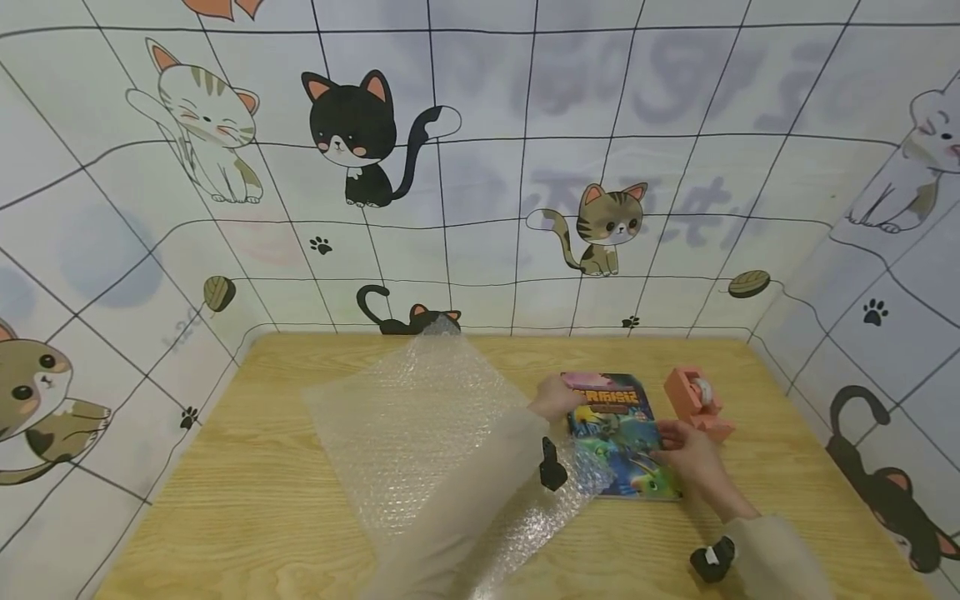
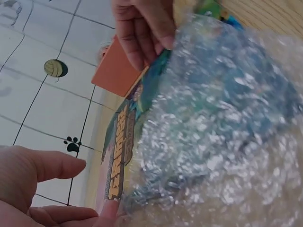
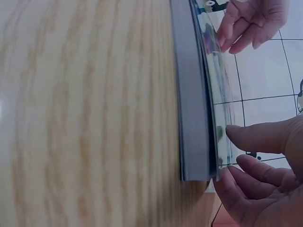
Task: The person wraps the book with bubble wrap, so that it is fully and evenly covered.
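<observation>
A colourful picture-covered book lies on the right side of the table. My left hand touches its upper left edge, with the thumb held apart from the fingers in the left wrist view. At the opposite edge, my right hand pinches the book; the right wrist view has the thumb on the cover and a fingertip at the edge by a corner. A large clear sheet of bubble wrap lies to the left, passing under my left forearm. One corner of it overlaps the book's lower left part.
Right of the book, close to my right hand, stands an orange tape dispenser with a roll of tape. The wooden table meets a cat-patterned wall covering at the back and sides.
</observation>
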### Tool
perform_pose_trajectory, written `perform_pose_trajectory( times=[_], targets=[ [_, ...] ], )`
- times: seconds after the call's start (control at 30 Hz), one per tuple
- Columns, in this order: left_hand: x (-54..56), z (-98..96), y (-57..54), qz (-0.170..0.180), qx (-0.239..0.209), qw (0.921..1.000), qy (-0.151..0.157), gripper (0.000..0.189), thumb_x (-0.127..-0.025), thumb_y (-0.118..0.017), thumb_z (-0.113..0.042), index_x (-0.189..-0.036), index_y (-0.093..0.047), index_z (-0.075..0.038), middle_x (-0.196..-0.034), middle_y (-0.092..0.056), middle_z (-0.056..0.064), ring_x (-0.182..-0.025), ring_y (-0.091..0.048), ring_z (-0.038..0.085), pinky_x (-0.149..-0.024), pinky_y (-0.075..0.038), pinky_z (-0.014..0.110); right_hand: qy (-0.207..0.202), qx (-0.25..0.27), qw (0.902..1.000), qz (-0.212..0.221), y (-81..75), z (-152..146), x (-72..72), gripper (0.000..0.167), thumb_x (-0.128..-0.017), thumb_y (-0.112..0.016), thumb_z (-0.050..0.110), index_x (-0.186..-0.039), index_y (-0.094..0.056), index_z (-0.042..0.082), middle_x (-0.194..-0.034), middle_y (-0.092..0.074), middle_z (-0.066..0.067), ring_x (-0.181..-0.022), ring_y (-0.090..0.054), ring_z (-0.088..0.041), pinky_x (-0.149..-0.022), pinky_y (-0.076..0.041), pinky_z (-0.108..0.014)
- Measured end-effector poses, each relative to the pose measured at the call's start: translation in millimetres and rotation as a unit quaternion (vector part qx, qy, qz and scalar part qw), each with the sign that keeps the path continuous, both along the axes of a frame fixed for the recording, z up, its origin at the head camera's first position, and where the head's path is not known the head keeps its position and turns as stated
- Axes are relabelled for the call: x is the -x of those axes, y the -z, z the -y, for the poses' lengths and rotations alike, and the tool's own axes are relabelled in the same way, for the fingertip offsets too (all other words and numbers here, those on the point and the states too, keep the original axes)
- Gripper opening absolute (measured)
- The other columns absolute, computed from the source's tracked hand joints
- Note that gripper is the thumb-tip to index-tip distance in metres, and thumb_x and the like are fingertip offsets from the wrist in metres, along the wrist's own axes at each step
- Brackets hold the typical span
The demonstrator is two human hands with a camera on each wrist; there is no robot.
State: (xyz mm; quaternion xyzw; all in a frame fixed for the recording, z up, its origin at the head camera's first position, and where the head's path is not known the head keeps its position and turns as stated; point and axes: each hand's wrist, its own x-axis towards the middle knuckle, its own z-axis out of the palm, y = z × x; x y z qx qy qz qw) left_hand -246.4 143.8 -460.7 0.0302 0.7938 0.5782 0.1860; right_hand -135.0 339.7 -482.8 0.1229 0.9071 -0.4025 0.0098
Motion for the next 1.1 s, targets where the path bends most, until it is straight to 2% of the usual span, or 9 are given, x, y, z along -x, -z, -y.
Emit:
perform_pose_trajectory(
  times=[0.17,0.27,0.37,0.47,0.6,0.7,0.87,0.97,1.1],
  targets=[
    [2.2,-0.5,-0.5,0.016,0.024,0.9975,-0.065,0.015,-0.072,-0.070,0.002,-0.086,-0.067,0.003,-0.080,-0.064,0.008,-0.067,-0.056,0.016,-0.057,-0.051,0.029,-0.006,-0.008,0.9999,-0.009,1.6,2,0.6,0.048,-0.078,-0.068,-0.003,-0.121,-0.049,-0.014,-0.116,-0.053,-0.034,-0.104,-0.052,-0.044,-0.088,-0.045,-0.054],
    [4.3,0.3,1.5,0.015,0.033,0.9968,-0.071,0.010,-0.070,-0.070,0.003,-0.079,-0.067,0.002,-0.077,-0.063,0.008,-0.065,-0.054,0.016,-0.054,-0.047,0.026,-0.005,-0.010,0.9999,-0.008,2.0,3,0.7,0.048,-0.078,-0.068,-0.003,-0.121,-0.049,-0.013,-0.116,-0.053,-0.034,-0.104,-0.052,-0.044,-0.087,-0.045,-0.054],
    [7.4,2.1,5.6,0.012,0.037,0.9973,-0.062,0.009,-0.069,-0.071,0.001,-0.078,-0.068,0.001,-0.075,-0.063,0.005,-0.065,-0.051,0.014,-0.054,-0.045,0.024,-0.005,-0.011,0.9999,-0.008,2.9,3,-0.1,0.048,-0.078,-0.068,-0.002,-0.121,-0.049,-0.013,-0.116,-0.054,-0.033,-0.104,-0.053,-0.044,-0.087,-0.045,-0.054],
    [10.8,1.3,10.2,0.017,0.024,0.9979,-0.058,0.017,-0.070,-0.070,0.002,-0.087,-0.071,0.001,-0.080,-0.066,0.006,-0.071,-0.055,0.014,-0.057,-0.049,0.025,-0.009,-0.010,0.9998,-0.012,3.2,3,-1.7,0.048,-0.079,-0.068,-0.002,-0.121,-0.049,-0.013,-0.116,-0.053,-0.033,-0.104,-0.053,-0.044,-0.087,-0.045,-0.054],
    [11.1,-2.9,13.2,0.011,-0.008,0.9984,-0.056,0.030,-0.071,-0.065,0.007,-0.100,-0.069,0.001,-0.086,-0.066,0.007,-0.074,-0.055,0.014,-0.058,-0.048,0.025,-0.013,-0.011,0.9997,-0.017,4.7,1,-2.3,0.047,-0.079,-0.068,-0.002,-0.121,-0.049,-0.012,-0.116,-0.053,-0.034,-0.104,-0.053,-0.044,-0.087,-0.045,-0.054],
    [9.1,-5.3,13.7,0.013,-0.037,0.9982,-0.045,0.036,-0.073,-0.059,0.010,-0.107,-0.062,-0.002,-0.082,-0.061,0.007,-0.061,-0.045,0.014,-0.049,-0.037,0.026,-0.012,-0.007,0.9997,-0.019,6.6,0,-2.5,0.048,-0.079,-0.069,-0.002,-0.121,-0.049,-0.012,-0.116,-0.053,-0.033,-0.104,-0.053,-0.044,-0.087,-0.046,-0.053],
    [7.0,-6.9,12.1,0.045,-0.065,0.9965,-0.026,0.048,-0.077,-0.054,0.011,-0.119,-0.050,-0.010,-0.076,-0.056,0.006,-0.050,-0.036,0.014,-0.042,-0.025,0.027,-0.005,0.014,0.9997,-0.018,6.6,-2,-3.4,0.050,-0.079,-0.068,-0.003,-0.123,-0.048,-0.013,-0.120,-0.051,-0.034,-0.107,-0.052,-0.045,-0.087,-0.046,-0.052],
    [6.8,-7.6,10.3,0.056,-0.076,0.9954,-0.018,0.050,-0.079,-0.056,0.009,-0.124,-0.049,-0.012,-0.079,-0.057,0.006,-0.048,-0.035,0.012,-0.041,-0.025,0.027,-0.001,0.023,0.9996,-0.014,5.8,-3,-3.9,0.050,-0.081,-0.067,-0.002,-0.125,-0.047,-0.013,-0.121,-0.050,-0.035,-0.108,-0.051,-0.046,-0.086,-0.048,-0.050],
    [6.7,-9.5,8.7,0.076,-0.120,0.9898,-0.009,0.048,-0.084,-0.058,0.002,-0.128,-0.048,-0.013,-0.088,-0.057,0.006,-0.053,-0.043,0.013,-0.046,-0.036,0.027,-0.001,0.047,0.9989,-0.010,4.4,-4,-5.7,0.048,-0.088,-0.061,0.002,-0.129,-0.043,-0.014,-0.124,-0.048,-0.036,-0.111,-0.050,-0.045,-0.083,-0.051,-0.039]
  ],
)
